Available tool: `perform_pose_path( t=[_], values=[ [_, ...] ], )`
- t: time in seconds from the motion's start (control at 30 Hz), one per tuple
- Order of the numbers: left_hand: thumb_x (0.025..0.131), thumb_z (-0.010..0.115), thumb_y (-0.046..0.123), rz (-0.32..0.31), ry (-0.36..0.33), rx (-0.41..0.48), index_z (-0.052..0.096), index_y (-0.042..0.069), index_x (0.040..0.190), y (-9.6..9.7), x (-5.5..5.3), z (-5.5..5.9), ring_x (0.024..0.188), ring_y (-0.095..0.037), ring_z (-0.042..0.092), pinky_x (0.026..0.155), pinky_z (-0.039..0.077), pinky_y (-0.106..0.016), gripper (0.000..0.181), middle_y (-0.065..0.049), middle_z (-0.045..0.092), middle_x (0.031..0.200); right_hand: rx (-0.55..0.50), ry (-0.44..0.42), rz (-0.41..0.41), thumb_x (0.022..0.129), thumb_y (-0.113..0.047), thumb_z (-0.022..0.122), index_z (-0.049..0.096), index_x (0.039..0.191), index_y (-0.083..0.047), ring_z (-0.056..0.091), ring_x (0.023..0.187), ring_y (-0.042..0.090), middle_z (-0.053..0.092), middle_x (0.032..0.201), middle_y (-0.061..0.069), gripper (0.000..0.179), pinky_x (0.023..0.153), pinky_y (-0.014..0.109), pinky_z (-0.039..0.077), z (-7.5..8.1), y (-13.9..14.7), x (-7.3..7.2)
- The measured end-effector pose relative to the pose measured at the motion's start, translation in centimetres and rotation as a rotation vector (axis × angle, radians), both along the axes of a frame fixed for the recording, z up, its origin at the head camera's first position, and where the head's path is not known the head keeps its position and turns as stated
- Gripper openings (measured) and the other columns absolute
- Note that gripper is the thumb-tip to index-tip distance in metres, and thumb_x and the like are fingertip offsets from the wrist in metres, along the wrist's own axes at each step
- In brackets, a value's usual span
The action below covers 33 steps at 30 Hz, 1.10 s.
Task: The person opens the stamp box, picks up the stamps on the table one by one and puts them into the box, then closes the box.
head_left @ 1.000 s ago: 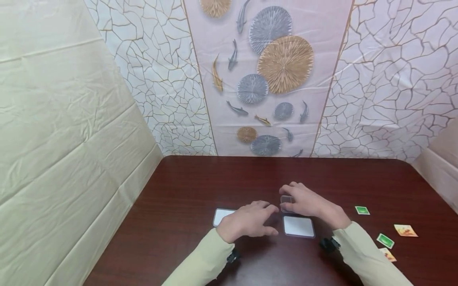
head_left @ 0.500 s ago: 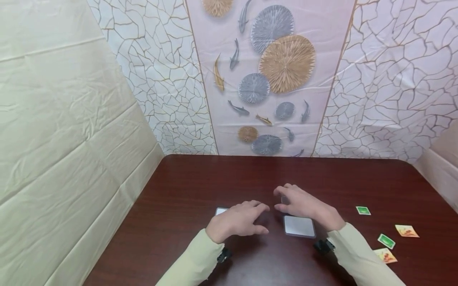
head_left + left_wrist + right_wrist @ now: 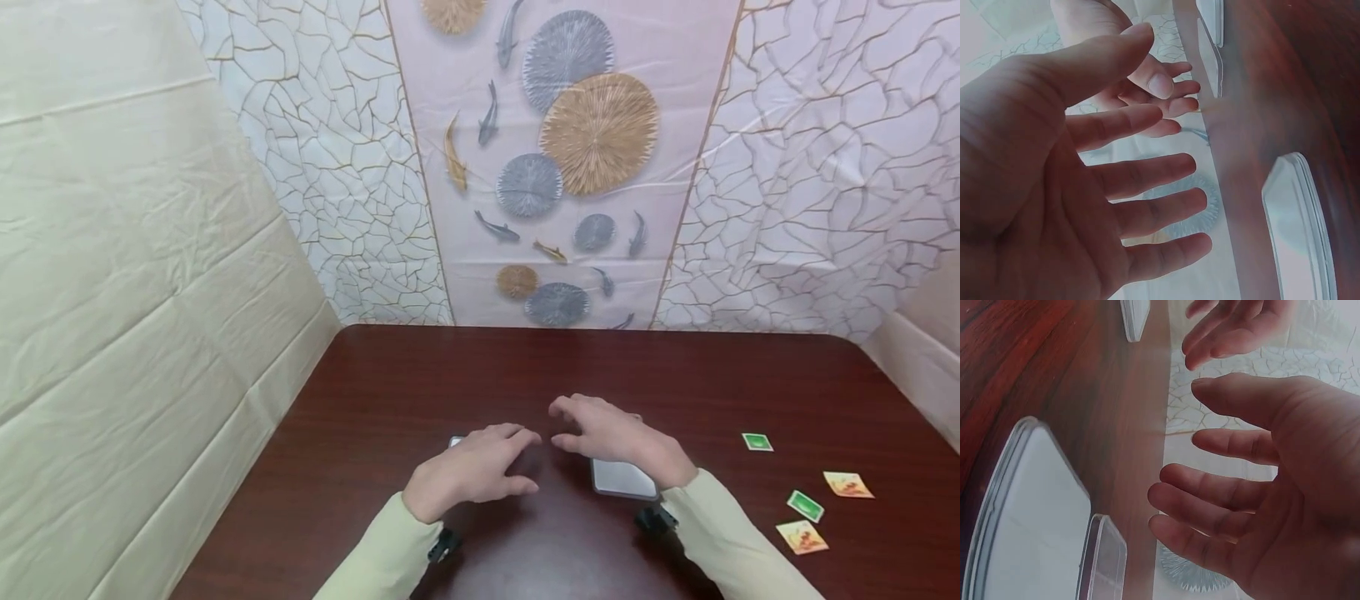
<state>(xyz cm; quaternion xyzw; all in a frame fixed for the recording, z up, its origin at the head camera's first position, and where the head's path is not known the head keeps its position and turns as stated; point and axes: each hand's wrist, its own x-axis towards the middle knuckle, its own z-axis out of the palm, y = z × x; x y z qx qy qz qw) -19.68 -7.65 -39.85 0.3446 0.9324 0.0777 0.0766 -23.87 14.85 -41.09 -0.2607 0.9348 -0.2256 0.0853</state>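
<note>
My left hand (image 3: 476, 468) hovers above the table with fingers spread and nothing in it. Below it, mostly covered in the head view, lies a flat white-faced rectangular case (image 3: 1291, 231). My right hand (image 3: 611, 432), also holding nothing, hangs over another white-faced case (image 3: 624, 480) with rounded corners. A small clear plastic case (image 3: 1109, 562) lies beside that one in the right wrist view, while the hand hides most of it in the head view. Neither hand touches a case.
Two green cards (image 3: 757, 442) and two orange-yellow cards (image 3: 847, 484) lie scattered on the right of the dark red-brown table (image 3: 390, 375). A patterned cloth (image 3: 555, 167) hangs behind the far edge, and a cream cloth (image 3: 165, 292) borders the left.
Both hands have shifted left, empty. The left hand covers more of its white case, and the right hand now overlaps the other. The lower orange-yellow card has come out from behind the right sleeve.
</note>
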Motion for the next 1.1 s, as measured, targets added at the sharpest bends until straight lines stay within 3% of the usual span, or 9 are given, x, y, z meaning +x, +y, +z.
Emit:
perform_pose_path(
  t=[0.23, 0.5, 0.83, 1.1],
  values=[
    [0.09, 0.067, 0.046, 0.05, -0.018, 0.033, 0.051, 0.023, 0.139, -1.7, 0.3, 0.2, 0.13, -0.02, 0.051, 0.104, 0.045, -0.047, 0.056, 0.0, 0.053, 0.142, -0.02, -0.007, 0.015, 0.09, -0.023, 0.07, 0.06, 0.119, -0.008, 0.063, 0.095, 0.024, 0.065, 0.106, 0.01, 0.035, 0.079, 0.04, 0.051, -0.1, -1.0, 0.4],
    [0.09, 0.069, 0.041, 0.074, -0.033, 0.08, 0.051, 0.018, 0.137, -4.0, -0.4, 0.5, 0.114, -0.018, 0.054, 0.097, 0.046, -0.042, 0.055, 0.001, 0.056, 0.136, -0.03, -0.027, 0.02, 0.09, -0.025, 0.071, 0.06, 0.122, -0.011, 0.063, 0.096, 0.019, 0.066, 0.107, 0.006, 0.037, 0.081, 0.039, 0.052, -0.8, -2.0, 0.6],
    [0.088, 0.072, 0.035, 0.103, -0.03, 0.107, 0.054, 0.013, 0.134, -6.5, -1.2, -0.6, 0.108, -0.02, 0.056, 0.091, 0.048, -0.037, 0.054, -0.004, 0.06, 0.129, -0.043, -0.028, 0.048, 0.09, -0.026, 0.07, 0.059, 0.122, -0.01, 0.063, 0.099, 0.024, 0.065, 0.108, 0.008, 0.037, 0.082, 0.042, 0.052, -1.1, -3.0, 0.6],
    [0.086, 0.074, 0.034, 0.144, -0.091, 0.107, 0.053, 0.013, 0.134, -8.0, -1.7, -1.4, 0.107, -0.02, 0.055, 0.091, 0.047, -0.04, 0.056, -0.006, 0.059, 0.128, -0.039, 0.007, 0.072, 0.09, -0.026, 0.069, 0.06, 0.121, -0.01, 0.063, 0.1, 0.024, 0.065, 0.107, 0.008, 0.036, 0.084, 0.042, 0.051, -1.1, -4.1, 0.9]
  ],
)
